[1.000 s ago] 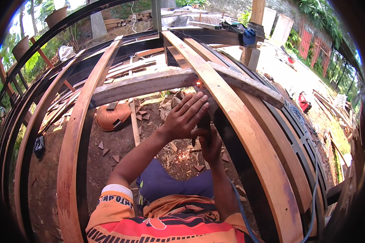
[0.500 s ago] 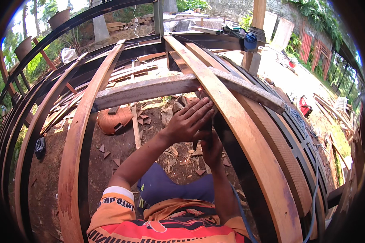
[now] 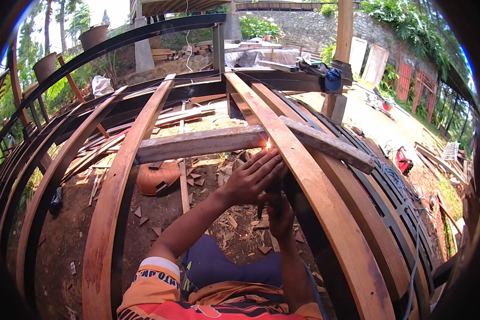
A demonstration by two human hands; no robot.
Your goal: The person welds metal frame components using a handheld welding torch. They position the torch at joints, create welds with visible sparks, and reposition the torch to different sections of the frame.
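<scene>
My right grip clasps a dark tool reaching above it toward a spark; my left grip is flat, straight-fingered.

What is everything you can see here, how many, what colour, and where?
Spark: one bright, orange-yellow, centre
Tool: one, dark, in the right hand
Beam: one or two, grey, centre
Planks: several, brown, both sides
Frame: one, black, under planks
Rounded thing: one, orange-brown, left of centre
Pots: two, brown, upper left
Bag: one, white, upper left
Cap: one, blue, upper right
Wall: one, grey, back
Plants: many, green, upper right
Left hand: one, near the spark
Right hand: one, around the tool
Sleeves: two, orange, bottom
</scene>
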